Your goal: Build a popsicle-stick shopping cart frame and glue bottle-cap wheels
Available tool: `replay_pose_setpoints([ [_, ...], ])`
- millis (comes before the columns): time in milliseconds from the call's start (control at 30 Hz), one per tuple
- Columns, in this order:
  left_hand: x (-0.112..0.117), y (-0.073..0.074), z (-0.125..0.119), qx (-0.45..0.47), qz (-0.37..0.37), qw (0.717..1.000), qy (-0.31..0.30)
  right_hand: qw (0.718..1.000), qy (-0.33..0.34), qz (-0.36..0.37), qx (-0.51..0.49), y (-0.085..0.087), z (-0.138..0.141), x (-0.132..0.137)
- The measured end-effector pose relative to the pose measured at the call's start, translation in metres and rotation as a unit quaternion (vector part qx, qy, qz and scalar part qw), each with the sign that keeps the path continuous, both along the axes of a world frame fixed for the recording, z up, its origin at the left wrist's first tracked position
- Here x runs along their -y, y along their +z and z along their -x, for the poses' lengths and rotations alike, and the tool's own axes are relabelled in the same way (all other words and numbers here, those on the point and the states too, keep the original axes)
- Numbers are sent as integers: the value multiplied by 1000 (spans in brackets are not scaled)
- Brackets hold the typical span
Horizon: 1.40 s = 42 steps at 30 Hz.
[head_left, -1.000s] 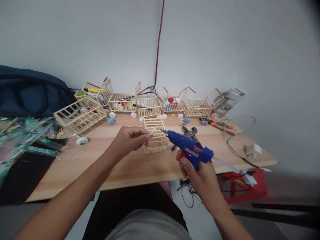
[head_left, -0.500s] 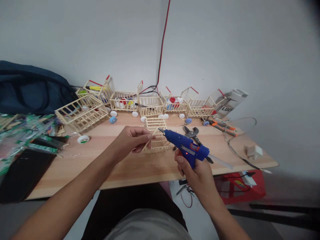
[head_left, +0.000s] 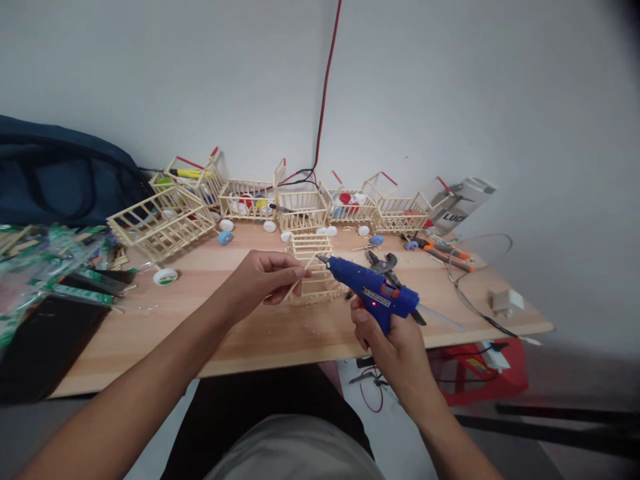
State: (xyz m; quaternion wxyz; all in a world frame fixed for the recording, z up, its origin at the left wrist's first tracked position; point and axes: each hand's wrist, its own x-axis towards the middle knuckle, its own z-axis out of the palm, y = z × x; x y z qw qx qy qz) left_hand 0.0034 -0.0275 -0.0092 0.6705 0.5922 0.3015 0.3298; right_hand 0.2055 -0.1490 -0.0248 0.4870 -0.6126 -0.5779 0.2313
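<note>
Between thumb and fingers, my left hand (head_left: 274, 277) pinches a thin wooden stick (head_left: 311, 263), held at a slant. My right hand (head_left: 387, 340) is wrapped round the handle of a blue hot glue gun (head_left: 373, 283) with a small red light lit. The gun's nozzle is at the stick's upper end; whether it touches is too small to tell. A clear glue stick (head_left: 440, 318) pokes out of the gun's back. Just behind both hands, a small slatted frame of wooden sticks (head_left: 320, 283) lies on the wooden table (head_left: 250, 340), partly hidden by my left fingers and the gun.
Several small stick carts, one a tilted cart (head_left: 165, 223), line the wall side. Pliers (head_left: 384, 263) lie behind the glue gun. On the right are orange-handled pliers (head_left: 445, 253), a cable and a white adapter (head_left: 506, 302). Plastic packets (head_left: 55, 267) and a blue bag (head_left: 65, 177) occupy the left.
The view has shifted very slightly. My hands, the stick and the glue gun hold almost the same positions.
</note>
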Motion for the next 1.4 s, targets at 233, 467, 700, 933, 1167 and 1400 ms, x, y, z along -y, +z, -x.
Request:
replay_pose_setpoints([
  [233, -2, -3, 1, 9, -4, 1000, -10, 999, -10, 25, 32, -1, -1, 0],
  [467, -3, -5, 2, 23, -1, 1000, -19, 999, -2, 19, 47, 1, 0, -1],
  [700, -3, -3, 1, 26, 4, 999, -19, 998, -11, 16, 57, 2, 0, -1],
  [933, -3, -5, 1, 30, 5, 999, -23, 998, -8, 26, 52, 3, 1, 0],
  [1167, -4, -3, 1, 30, 7, 999, -20, 998, -11, 23, 64, 5, 1, 0],
  [1400, -3, -3, 2, 28, 8, 999, -20, 998, -11, 28, 53, 4, 3, 0],
])
